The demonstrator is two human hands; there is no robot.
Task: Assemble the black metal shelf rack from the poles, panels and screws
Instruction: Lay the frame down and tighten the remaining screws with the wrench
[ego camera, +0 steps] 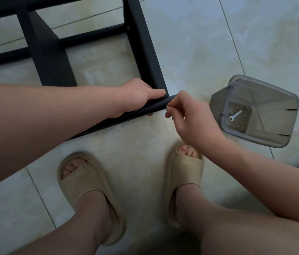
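Bare legs [93, 223] fill the bottom of the frame, the feet in beige slippers [90, 188] planted on a pale tiled floor [191, 43]. Above them both forearms reach in from the sides towards the middle of the frame.

The left hand [137, 96] grips a black pole [156, 107] that slants from the lower left up to the centre. Its thumb lies flat along the top, right at the corner where an upright panel [145, 48] meets the pole, and a fingertip curls round from underneath. The right hand [191, 118] pinches a small screw [167, 107] between thumb and forefinger, held against the pole's free end; its other fingers are loosely bent.

That pole and panel belong to the black rack [49, 57], which lies on its side across the upper left of the frame, with more poles running off the left edge and a fitted screw head [129, 27] showing near the top of the panel.

At the right of the frame, well apart from the rack, sits a clear grey plastic container [284, 100]. Inside it lie a small white spanner [235, 115] and, just beside it, a loose metal fastener [247, 108].
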